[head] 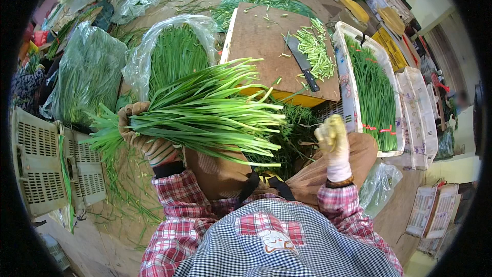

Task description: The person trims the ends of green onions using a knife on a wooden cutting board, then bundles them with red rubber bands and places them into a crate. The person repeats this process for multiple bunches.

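My left hand (137,125), in a brown glove, grips a large bunch of garlic chives (207,117) near its leafy end. The pale cut stalks fan out to the right above my lap. My right hand (333,134), in a yellow-stained glove, is raised over my right thigh, apart from the bunch. Its fingers look curled into a fist, slightly blurred, and I see nothing clearly held. In front, a kitchen knife (298,53) with a black handle lies on a wooden board (261,42). Beside the blade is a heap of cut stalk ends (317,48).
An open plastic bag (132,61) of chives stands ahead on the left, beside another filled bag (90,73). At right, a white crate (360,134) holds chives tied with red bands. Plastic crates (36,161) stand at left. Loose greens (296,127) lie between my legs.
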